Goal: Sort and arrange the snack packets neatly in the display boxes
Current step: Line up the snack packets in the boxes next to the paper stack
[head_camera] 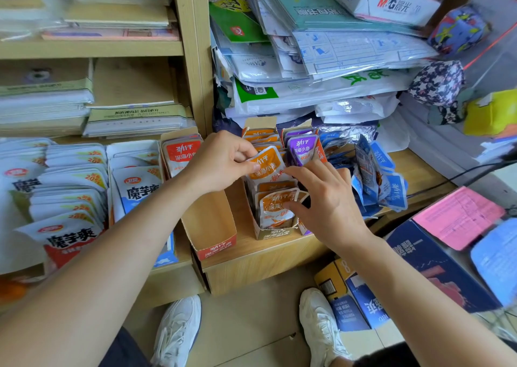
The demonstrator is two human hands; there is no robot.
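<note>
My left hand [223, 159] pinches an orange snack packet [267, 165] above the narrow orange display box [275, 233], which holds a row of orange packets [275, 207]. My right hand [327, 201] rests with spread fingers on the packets at the box's right side, covering part of the purple box. Purple packets [302, 147] stand in the box behind it. A red display box [215, 247] sits to the left, with red packets [183, 152] at its far end and bare cardboard near the front. Loose blue packets [383, 182] lie heaped to the right.
White konjac snack packets [70, 187] fill boxes at the left of the wooden shelf [251, 268]. Stacked papers and plastic-wrapped stationery [321, 67] crowd the back. Blue cartons and a pink sheet [458, 215] lie at the right. My white shoes [179, 330] stand on the floor below.
</note>
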